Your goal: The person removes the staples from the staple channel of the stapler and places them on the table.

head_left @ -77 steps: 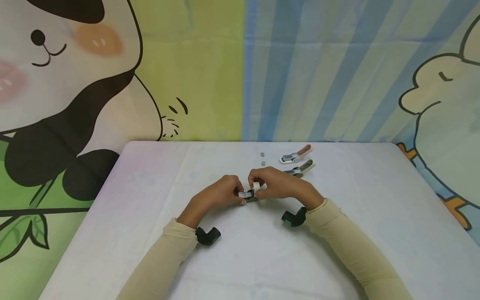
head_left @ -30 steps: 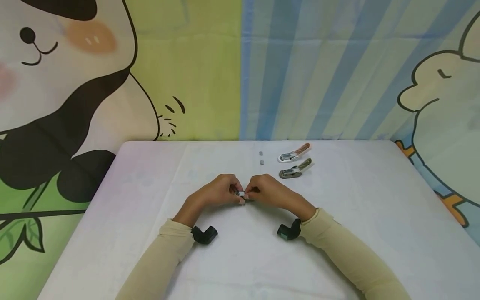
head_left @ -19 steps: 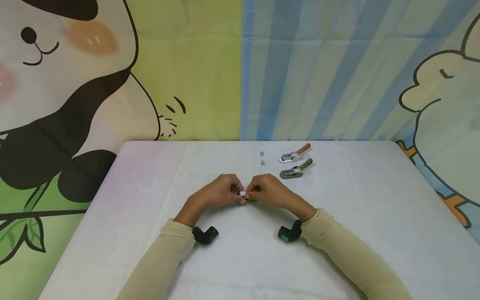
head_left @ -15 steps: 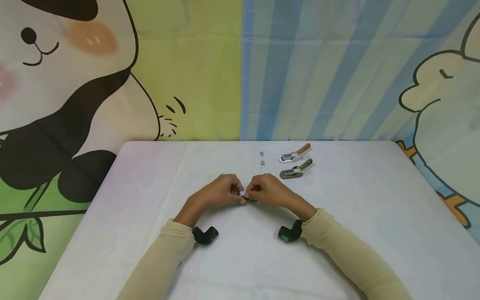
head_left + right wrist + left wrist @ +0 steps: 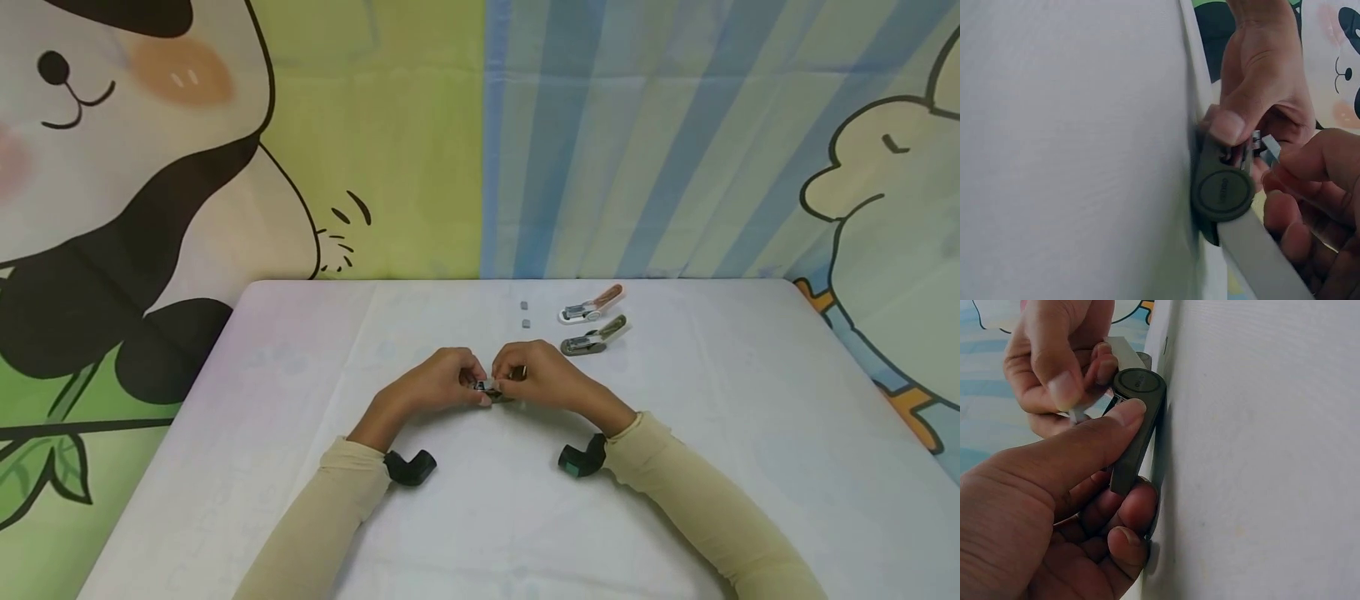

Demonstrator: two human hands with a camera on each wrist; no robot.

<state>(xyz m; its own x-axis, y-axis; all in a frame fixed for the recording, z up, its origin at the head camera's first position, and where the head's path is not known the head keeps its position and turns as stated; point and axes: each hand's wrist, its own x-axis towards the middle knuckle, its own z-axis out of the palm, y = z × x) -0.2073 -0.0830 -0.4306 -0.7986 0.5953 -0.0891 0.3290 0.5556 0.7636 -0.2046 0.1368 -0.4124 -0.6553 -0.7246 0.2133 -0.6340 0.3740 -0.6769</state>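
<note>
A small dark green-grey stapler [image 5: 1225,190] with a round pivot and a pale lever is held low over the table, its lever swung away from the body. My left hand [image 5: 442,383] grips its body between thumb and fingers. My right hand [image 5: 546,377] is beside the metal channel, pinching a small silvery piece that looks like a staple strip [image 5: 1270,147] between thumb and forefinger. In the right wrist view the strip is close to the channel's end; whether it touches is unclear. From the head, my fingers cover most of the stapler.
Behind my right hand lie two more opened staplers, one white and orange [image 5: 591,305], one dark green-grey [image 5: 592,337]. Two small grey blocks [image 5: 525,315], likely staple strips, lie left of them. The white-covered table [image 5: 375,533] reaches back to a cartoon-printed curtain [image 5: 405,167].
My right hand was at the stapler's pale lever, then came fingertip to fingertip with my left at the metal part. Now it has risen and drawn back slightly. My left hand stays put.
</note>
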